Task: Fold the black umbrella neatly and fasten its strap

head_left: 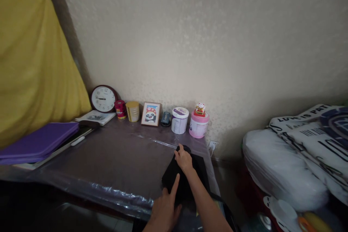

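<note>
A soft black bag-like item [170, 174] lies at the right end of the table, its dark folds hard to tell apart. My left hand [164, 208] rests at its near left side, with the fingers spread and the index finger stretched along the black surface. Farther up, my right hand [184, 159] reaches across to the item's far end; its fingers are bent and closed on the black material there. A dark strap-like band [217, 198] runs off beside my right forearm. Both forearms hide part of the item.
Plastic film covers the table [114, 159]. Along the wall stand a clock [103, 98], a panda picture [150, 114], a white tub [179, 120] and a pink tub [198, 124] topped by a cat figurine [200, 109]. Purple folders [40, 141] lie left; white bundled bedding [282, 166] is right.
</note>
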`<state>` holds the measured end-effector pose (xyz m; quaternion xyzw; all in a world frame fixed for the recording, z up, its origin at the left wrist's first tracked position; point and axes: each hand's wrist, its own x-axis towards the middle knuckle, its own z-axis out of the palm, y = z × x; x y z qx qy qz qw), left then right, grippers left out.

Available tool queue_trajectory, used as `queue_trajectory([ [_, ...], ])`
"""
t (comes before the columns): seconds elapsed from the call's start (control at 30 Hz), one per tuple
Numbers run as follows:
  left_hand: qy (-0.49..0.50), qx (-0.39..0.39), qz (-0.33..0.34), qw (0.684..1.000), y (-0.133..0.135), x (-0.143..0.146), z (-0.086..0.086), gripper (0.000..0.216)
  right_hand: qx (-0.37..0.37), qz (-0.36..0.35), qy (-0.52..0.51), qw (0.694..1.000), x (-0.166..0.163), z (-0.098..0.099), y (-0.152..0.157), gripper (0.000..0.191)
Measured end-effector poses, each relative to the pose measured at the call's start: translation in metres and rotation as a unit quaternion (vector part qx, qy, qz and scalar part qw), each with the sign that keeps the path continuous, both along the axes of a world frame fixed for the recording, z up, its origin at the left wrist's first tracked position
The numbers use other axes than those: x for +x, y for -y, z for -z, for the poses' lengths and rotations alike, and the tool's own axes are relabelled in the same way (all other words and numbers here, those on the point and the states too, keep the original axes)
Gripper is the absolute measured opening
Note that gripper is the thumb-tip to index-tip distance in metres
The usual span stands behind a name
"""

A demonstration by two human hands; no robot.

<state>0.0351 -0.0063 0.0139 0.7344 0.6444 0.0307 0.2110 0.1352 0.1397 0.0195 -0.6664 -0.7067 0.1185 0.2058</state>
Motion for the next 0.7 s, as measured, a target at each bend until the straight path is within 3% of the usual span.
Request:
queue_trajectory([
  [0.13,-0.013,-0.014,0.012,1.000,-0.007,0.004,0.010,0.075,0.047,-0.068,-0.068,0.994,0.007,-0.001,0.016,0.038],
  [0.27,-0.003,0.005,0.010,1.000,-0.007,0.003,0.018,0.069,0.148,-0.204,-0.102,0.962,0.018,0.000,0.057,0.021],
  [0.4,-0.006,-0.021,-0.003,1.000,-0.006,0.003,0.017,0.064,0.158,-0.300,-0.077,0.938,0.028,0.005,0.086,0.022],
  [0.5,0.003,-0.017,-0.001,1.000,-0.007,0.003,0.015,0.065,0.169,-0.307,-0.055,0.935,0.033,0.008,0.080,0.025],
  [0.7,-0.005,-0.032,-0.019,0.999,-0.010,0.005,0.015,0.071,0.167,-0.288,-0.021,0.943,0.041,0.017,0.033,0.025],
])
